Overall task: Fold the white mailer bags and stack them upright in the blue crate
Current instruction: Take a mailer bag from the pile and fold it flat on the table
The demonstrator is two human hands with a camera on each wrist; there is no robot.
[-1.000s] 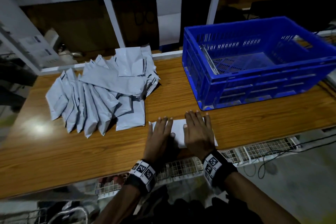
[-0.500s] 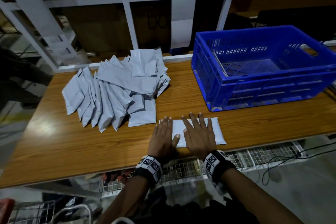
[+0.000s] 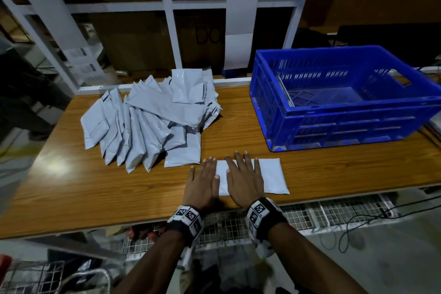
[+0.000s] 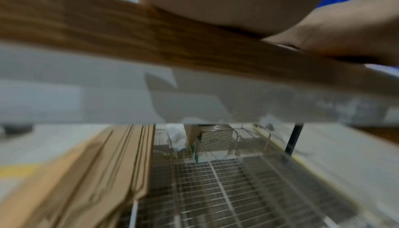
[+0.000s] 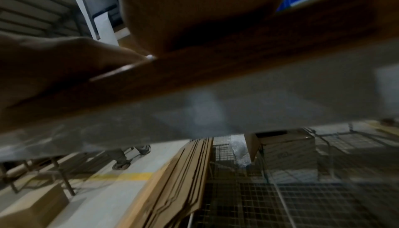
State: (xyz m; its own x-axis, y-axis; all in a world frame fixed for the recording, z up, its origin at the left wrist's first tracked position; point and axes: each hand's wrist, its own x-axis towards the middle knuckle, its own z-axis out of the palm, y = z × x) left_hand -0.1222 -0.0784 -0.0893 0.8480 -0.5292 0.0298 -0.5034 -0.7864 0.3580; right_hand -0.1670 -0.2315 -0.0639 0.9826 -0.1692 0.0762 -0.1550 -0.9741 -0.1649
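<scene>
Where my head camera looks down, the wooden worktop (image 3: pixel 71 186) fills the frame, with the blue crate (image 3: pixel 346 112) at its far right; a thin pale sheet, perhaps a bag, leans against the crate's left inner wall. Left of the crate, well apart from it, lies the heap of white mailer bags (image 3: pixel 152 119), fanned and overlapping. At the near edge one mailer bag (image 3: pixel 272 174) lies flat, just beside the heap's nearest corner. My left hand (image 3: pixel 202 184) rests palm down at its left end and my right hand (image 3: pixel 245 181) presses flat on its middle; each grip is released, fingers straight, curled round nothing.

The wrist cameras show what the head view cannot: under the worktop, a wire mesh shelf (image 4: pixel 226 189), stacked flat cardboard (image 4: pixel 97 180) and a taped carton (image 4: pixel 212 143). The right wrist view, dimmer, also catches someone's feet (image 5: pixel 129 156) on the floor beyond.
</scene>
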